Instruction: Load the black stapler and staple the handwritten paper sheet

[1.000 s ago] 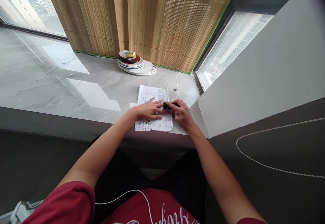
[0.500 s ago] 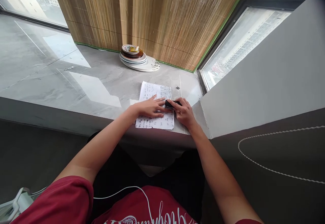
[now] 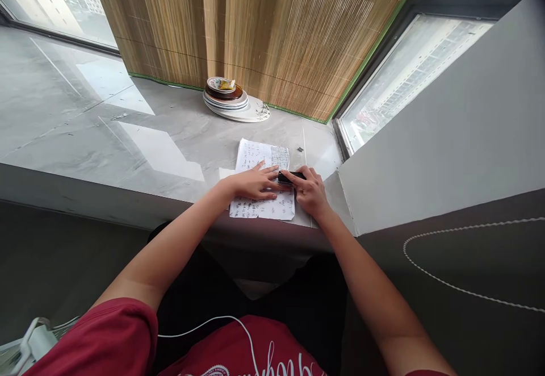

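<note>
Sheets of white paper [image 3: 272, 210] covered in handwriting lie at the front edge of the grey marble-look ledge. My left hand [image 3: 255, 184] rests flat on them with its fingers spread, holding nothing. At the right edge of the paper, my right hand [image 3: 311, 189] grips a small black stapler [image 3: 292, 177], its thumb and fingers closed around it. The stapler's front end is close to my left fingertips. My fingers hide part of the stapler and of the paper beneath.
Stacked plates [image 3: 225, 103] stand at the back, before a bamboo blind [image 3: 255, 29]. A small dark bit [image 3: 300, 149] lies beyond the stapler. Scattered scraps [image 3: 119, 116] are on the left. A white wall [image 3: 447, 115] bounds the right, and a beaded cord [image 3: 447, 286] hangs there.
The whole view has shifted slightly. Both hands, the stapler and the paper keep nearly the same places relative to each other.
</note>
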A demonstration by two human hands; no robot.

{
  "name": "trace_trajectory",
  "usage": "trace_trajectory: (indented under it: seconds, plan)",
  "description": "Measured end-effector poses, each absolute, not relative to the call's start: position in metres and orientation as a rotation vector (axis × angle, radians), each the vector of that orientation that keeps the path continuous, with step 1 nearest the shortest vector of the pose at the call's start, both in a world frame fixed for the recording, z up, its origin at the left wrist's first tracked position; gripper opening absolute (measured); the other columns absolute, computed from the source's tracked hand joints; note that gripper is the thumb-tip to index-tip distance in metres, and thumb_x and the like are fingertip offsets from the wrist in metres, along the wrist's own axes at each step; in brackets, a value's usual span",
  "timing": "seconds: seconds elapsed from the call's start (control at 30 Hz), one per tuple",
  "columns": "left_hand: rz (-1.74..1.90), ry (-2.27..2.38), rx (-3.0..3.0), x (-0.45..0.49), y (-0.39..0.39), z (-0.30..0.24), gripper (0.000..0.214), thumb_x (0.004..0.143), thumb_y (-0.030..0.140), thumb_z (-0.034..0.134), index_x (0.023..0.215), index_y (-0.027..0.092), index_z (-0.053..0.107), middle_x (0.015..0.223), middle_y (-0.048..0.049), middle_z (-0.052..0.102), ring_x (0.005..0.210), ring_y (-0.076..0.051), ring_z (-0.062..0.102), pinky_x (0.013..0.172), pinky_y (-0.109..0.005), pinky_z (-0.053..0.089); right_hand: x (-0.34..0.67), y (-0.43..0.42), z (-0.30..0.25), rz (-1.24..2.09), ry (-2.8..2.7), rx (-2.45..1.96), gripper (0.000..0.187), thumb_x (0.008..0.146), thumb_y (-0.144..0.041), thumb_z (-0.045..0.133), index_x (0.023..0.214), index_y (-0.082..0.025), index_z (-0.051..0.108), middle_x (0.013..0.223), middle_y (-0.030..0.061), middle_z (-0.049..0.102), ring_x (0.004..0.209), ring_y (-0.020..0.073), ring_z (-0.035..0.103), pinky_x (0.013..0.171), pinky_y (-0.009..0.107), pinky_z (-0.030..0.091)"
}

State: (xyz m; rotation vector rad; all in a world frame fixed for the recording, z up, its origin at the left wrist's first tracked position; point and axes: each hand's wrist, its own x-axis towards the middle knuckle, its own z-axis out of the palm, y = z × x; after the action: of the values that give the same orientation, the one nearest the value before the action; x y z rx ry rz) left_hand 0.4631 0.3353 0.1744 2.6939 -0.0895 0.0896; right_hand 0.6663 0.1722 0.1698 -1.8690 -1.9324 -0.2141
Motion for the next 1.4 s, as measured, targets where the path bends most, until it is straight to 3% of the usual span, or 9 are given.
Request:
trace_trajectory:
  seconds: [0.3, 0.6, 0.7, 0.83, 1.0, 1.13, 1.23, 1.33, 1.4]
  plan:
    - [0.105, -0.102, 2.698, 0.464, 0.338, 0.171, 0.049, 0.105, 0.053, 0.051, 0.153, 0.045, 0.054, 0.174, -0.0005, 0.030, 0.163, -0.038, 0.016, 0.129, -0.067, -0.001, 0.648, 0.171, 0.168, -0.360, -1.891, -1.946, 0.069, 0.092, -0.008, 0.054, 0.147, -0.049, 0.060, 0.117, 0.0100, 0.060, 0.107, 0.0314, 0.049, 0.092, 0.048, 0.043]
    - [0.098, -0.104, 2.735, 0.460, 0.339, 0.176, 0.050, 0.105, 0.054, 0.051, 0.154, 0.047, 0.051, 0.177, -0.0025, 0.021, 0.163, -0.038, 0.018, 0.128, -0.070, 0.006, 0.650, 0.168, 0.162, -0.342, -1.607, -1.974, 0.060, 0.100, -0.013, 0.044, 0.154, -0.036, 0.054, 0.117, 0.0105, 0.063, 0.105, 0.0289, 0.059, 0.096, 0.047, 0.048]
    - [0.198, -0.074, 2.771, 0.458, 0.341, 0.177, 0.054, 0.104, 0.051, 0.054, 0.157, 0.041, 0.050, 0.175, -0.0064, 0.027, 0.161, -0.034, 0.027, 0.129, -0.066, 0.008, 0.648, 0.169, 0.160, -0.361, -1.533, -1.948, 0.059, 0.101, -0.018, 0.044, 0.158, -0.031, 0.049, 0.113, 0.0121, 0.065, 0.104, 0.0305, 0.059, 0.095, 0.048, 0.051]
    - [0.288, -0.023, 2.827, 0.456, 0.342, 0.178, 0.040, 0.104, 0.043, 0.054, 0.141, 0.034, 0.068, 0.167, -0.0071, 0.044, 0.154, -0.031, 0.040, 0.129, -0.065, 0.012, 0.649, 0.170, 0.157, -0.342, -1.448, -1.967, 0.057, 0.100, -0.026, 0.051, 0.158, -0.025, 0.048, 0.118, 0.0136, 0.067, 0.108, 0.0322, 0.061, 0.091, 0.046, 0.056]
    - [0.308, 0.046, 2.842, 0.452, 0.342, 0.180, 0.037, 0.106, 0.043, 0.049, 0.132, 0.035, 0.074, 0.165, -0.0041, 0.047, 0.154, -0.031, 0.039, 0.128, -0.067, 0.014, 0.648, 0.170, 0.158, -0.258, -1.382, -2.022, 0.052, 0.099, -0.025, 0.055, 0.151, -0.023, 0.054, 0.122, 0.0131, 0.071, 0.103, 0.0299, 0.069, 0.081, 0.040, 0.059]
    - [0.189, 0.092, 2.819, 0.448, 0.336, 0.183, 0.042, 0.108, 0.042, 0.042, 0.142, 0.040, 0.066, 0.166, -0.0032, 0.045, 0.158, -0.033, 0.031, 0.126, -0.070, 0.013, 0.647, 0.167, 0.159, -0.279, -1.313, -2.037, 0.047, 0.097, -0.027, 0.057, 0.144, -0.024, 0.060, 0.121, 0.0126, 0.074, 0.102, 0.0299, 0.071, 0.078, 0.039, 0.058]
    - [0.160, 0.074, 2.840, 0.443, 0.331, 0.188, 0.050, 0.108, 0.047, 0.041, 0.158, 0.042, 0.047, 0.172, -0.0045, 0.035, 0.160, -0.033, 0.026, 0.126, -0.071, 0.008, 0.649, 0.164, 0.159, -0.356, -1.204, -2.001, 0.044, 0.098, -0.030, 0.056, 0.140, -0.022, 0.064, 0.118, 0.0143, 0.075, 0.100, 0.0306, 0.071, 0.079, 0.040, 0.058]
    - [0.389, 0.279, 2.824, 0.427, 0.341, 0.192, 0.057, 0.109, 0.046, 0.035, 0.165, 0.037, 0.034, 0.172, -0.0069, 0.034, 0.159, -0.029, 0.029, 0.129, -0.064, 0.011, 0.647, 0.162, 0.162, -0.405, -1.111, -1.920, 0.042, 0.098, -0.034, 0.055, 0.135, -0.019, 0.066, 0.113, 0.0161, 0.075, 0.099, 0.0313, 0.071, 0.081, 0.042, 0.058]
    - [0.584, 0.560, 2.784, 0.404, 0.361, 0.193, 0.055, 0.109, 0.042, 0.033, 0.162, 0.033, 0.042, 0.167, -0.0077, 0.043, 0.155, -0.026, 0.037, 0.130, -0.055, 0.019, 0.639, 0.167, 0.166, -0.413, -1.079, -1.875, 0.038, 0.098, -0.032, 0.054, 0.130, -0.018, 0.067, 0.111, 0.0163, 0.073, 0.101, 0.0319, 0.069, 0.083, 0.044, 0.058]
